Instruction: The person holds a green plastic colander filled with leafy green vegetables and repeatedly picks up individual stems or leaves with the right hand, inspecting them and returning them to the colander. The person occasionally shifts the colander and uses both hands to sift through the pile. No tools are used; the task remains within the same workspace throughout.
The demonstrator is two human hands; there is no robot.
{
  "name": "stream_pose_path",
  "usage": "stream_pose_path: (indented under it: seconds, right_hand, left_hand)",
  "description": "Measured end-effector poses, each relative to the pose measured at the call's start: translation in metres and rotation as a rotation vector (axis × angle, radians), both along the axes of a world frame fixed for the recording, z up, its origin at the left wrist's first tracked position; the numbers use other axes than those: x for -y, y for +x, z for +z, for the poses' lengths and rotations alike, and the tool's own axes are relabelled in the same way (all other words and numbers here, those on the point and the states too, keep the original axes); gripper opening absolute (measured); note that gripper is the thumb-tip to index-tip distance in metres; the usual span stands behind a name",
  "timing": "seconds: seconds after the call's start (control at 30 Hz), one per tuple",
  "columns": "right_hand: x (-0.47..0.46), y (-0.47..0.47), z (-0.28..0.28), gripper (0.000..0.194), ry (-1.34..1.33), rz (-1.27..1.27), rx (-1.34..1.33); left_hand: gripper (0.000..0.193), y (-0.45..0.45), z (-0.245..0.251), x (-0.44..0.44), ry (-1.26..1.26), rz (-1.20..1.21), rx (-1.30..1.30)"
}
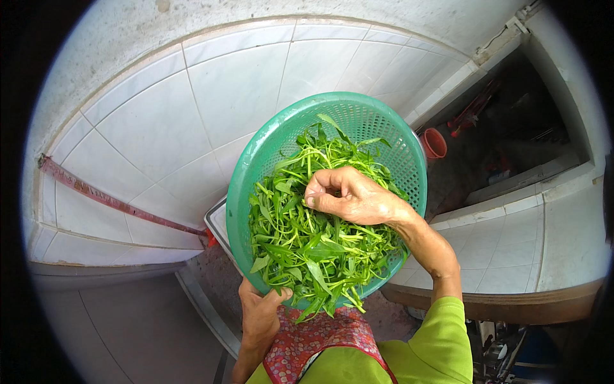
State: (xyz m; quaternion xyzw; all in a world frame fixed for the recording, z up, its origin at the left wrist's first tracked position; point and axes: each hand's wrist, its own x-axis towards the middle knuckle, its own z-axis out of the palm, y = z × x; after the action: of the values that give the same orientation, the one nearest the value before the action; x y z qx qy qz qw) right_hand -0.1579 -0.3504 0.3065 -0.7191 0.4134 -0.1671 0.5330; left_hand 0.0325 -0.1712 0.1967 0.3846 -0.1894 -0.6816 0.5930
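A green plastic colander (243, 165), its upper sides pierced with small holes, holds a heap of leafy greens (307, 249) with long stems. My left hand (263, 307) grips the colander's near rim at the lower left, thumb on top beside a leaf. Above the middle of the heap is my right hand (352, 197), its thumb and index finger pinched together on a small green piece of stem. Its other fingers are curled. Some leaves and stems hang over the near rim, above a red patterned apron (321, 341).
A white tiled wall (240, 91) rises beyond the colander. Under the colander's left side shows a pale, dark-edged surface (219, 221). A red bucket (433, 144) stands by the dark opening at right. Utensils (501, 350) are at lower right.
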Motion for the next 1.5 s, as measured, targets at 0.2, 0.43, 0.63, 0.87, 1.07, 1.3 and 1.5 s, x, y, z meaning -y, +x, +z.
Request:
stream_pose_path:
  seconds: [0.2, 0.43, 0.63, 0.87, 1.07, 1.3, 1.5]
  right_hand:
    - [-0.003, -0.007, 0.021, 0.022, 0.211, -0.143, 0.098]
    - [-0.006, -0.018, 0.037, 0.016, 0.312, -0.133, 0.294]
    - [-0.013, -0.034, 0.039, 0.007, -0.290, -0.152, -0.239]
    - [-0.026, -0.044, 0.046, 0.005, -0.731, 0.020, -0.645]
    - [-0.034, -0.044, 0.042, 0.006, -0.907, 0.135, -0.912]
    - [-0.040, -0.049, 0.041, 0.009, -1.002, 0.158, -1.166]
    - [-0.033, -0.060, 0.033, 0.010, -0.966, 0.124, -1.009]
  left_hand:
    - [0.044, 0.002, -0.002, 0.000, -0.017, -0.025, -0.030]
    - [0.037, 0.000, 0.001, -0.001, 0.018, -0.009, -0.001]
    - [0.037, -0.002, 0.002, -0.004, 0.038, 0.025, -0.010]
    - [0.038, -0.001, 0.003, -0.002, 0.036, 0.005, 0.014]
    - [0.036, 0.000, 0.000, -0.003, 0.050, -0.009, 0.006]
    - [0.036, -0.004, -0.001, -0.003, 0.045, 0.024, 0.004]
    - [0.036, -0.006, 0.000, -0.004, 0.047, 0.052, 0.013]
